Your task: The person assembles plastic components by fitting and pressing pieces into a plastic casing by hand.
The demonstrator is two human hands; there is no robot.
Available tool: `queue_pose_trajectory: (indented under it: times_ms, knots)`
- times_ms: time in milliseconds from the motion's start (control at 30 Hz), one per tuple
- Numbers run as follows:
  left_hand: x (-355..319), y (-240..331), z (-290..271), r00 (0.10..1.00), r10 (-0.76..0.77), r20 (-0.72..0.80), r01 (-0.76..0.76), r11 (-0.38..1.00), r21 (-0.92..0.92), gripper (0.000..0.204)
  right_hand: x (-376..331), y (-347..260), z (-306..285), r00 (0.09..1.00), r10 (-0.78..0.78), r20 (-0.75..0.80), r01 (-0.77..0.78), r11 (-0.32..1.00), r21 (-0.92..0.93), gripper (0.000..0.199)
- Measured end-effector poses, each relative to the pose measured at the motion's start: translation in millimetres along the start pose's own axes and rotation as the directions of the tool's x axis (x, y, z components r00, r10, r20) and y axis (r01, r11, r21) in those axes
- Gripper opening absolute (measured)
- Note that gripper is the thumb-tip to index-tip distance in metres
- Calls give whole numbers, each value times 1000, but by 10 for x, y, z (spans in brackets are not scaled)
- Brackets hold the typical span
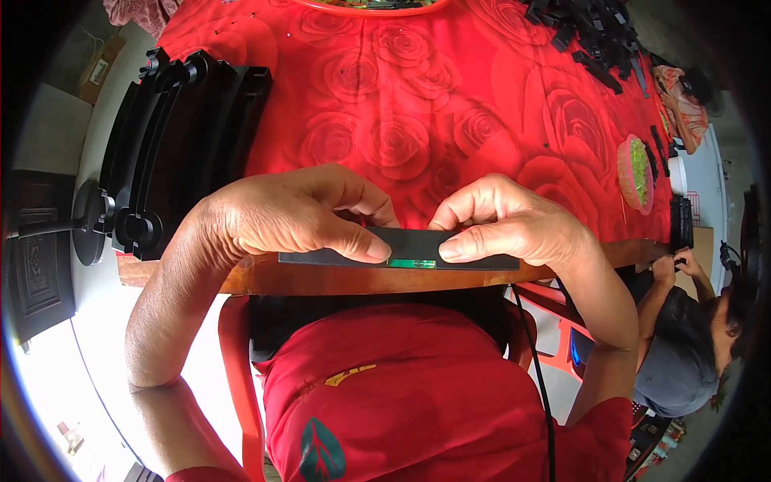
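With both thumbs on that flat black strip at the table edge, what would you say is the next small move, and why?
Probably press both thumbs down to seat the green strip into the flat black strip. The left hand and right hand pinch the black strip from either side at the table edge, and the green piece shows at its near edge between the thumbs, seemingly not fully in.

Red shirt, bare forearms

Desk under red rose-print cloth; stacked black curved plastic parts; heap of small black pieces; pink basket.
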State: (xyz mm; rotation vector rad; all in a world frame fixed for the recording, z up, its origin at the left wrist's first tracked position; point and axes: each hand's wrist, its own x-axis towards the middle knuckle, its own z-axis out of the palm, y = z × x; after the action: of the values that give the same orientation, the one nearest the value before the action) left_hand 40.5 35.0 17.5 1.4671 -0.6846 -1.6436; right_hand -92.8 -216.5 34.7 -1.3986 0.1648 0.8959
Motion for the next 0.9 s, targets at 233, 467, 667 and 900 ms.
queue_pose_trajectory:
  times_ms: [233,467,667,900]
  knots:
    - [83,-56,15,998,64,6,-64,998,8,35,-81,-46,11,998,21,-51,-25,996,-80,25]
    - [166,-21,-47,988,152,-5,-151,986,71,29,-198,-293,11,981,-100,-165,24,914,-406,21]
    - [197,109,-71,908,409,-87,-400,911,106,14,-273,-440,4,927,-215,-306,39,869,-493,16]
    - [198,-62,68,563,798,-216,-558,560,613,23,-139,-395,22,848,-494,-194,164,592,-789,14]
